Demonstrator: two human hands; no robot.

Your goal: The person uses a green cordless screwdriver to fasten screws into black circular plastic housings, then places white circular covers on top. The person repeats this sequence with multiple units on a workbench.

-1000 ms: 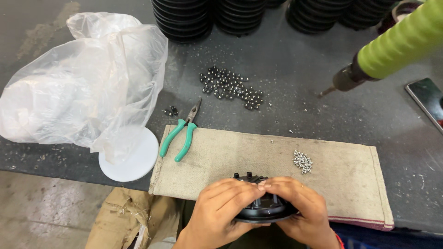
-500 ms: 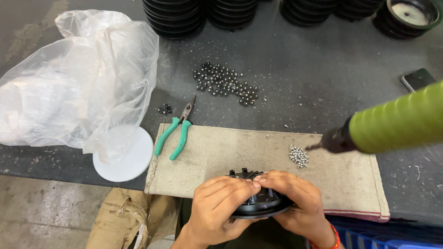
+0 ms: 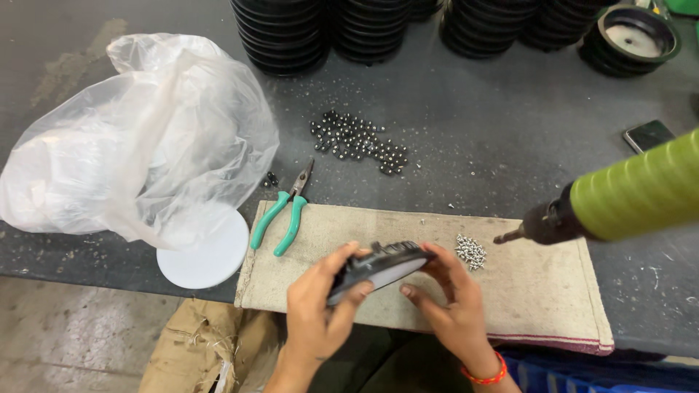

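Both my hands hold a round black part (image 3: pixel 378 266) with a white underside, tilted on edge above a beige cloth mat (image 3: pixel 539 291). My left hand (image 3: pixel 317 309) grips its lower left rim. My right hand (image 3: pixel 448 298) supports the right side from below. A green-wrapped power screwdriver (image 3: pixel 619 200) hangs at the right, its bit pointing left toward a small pile of silver screws (image 3: pixel 471 249) on the mat.
Green-handled pliers (image 3: pixel 284 215) lie at the mat's left corner. A white disc (image 3: pixel 204 251) and a clear plastic bag (image 3: pixel 131 138) sit to the left. Dark screws (image 3: pixel 357 140) are scattered on the bench. Stacks of black round parts (image 3: pixel 364 25) line the back. A phone (image 3: pixel 648 135) lies far right.
I have lifted the black part from low near my body and tilted it on edge over the mat. The screwdriver has swung lower.
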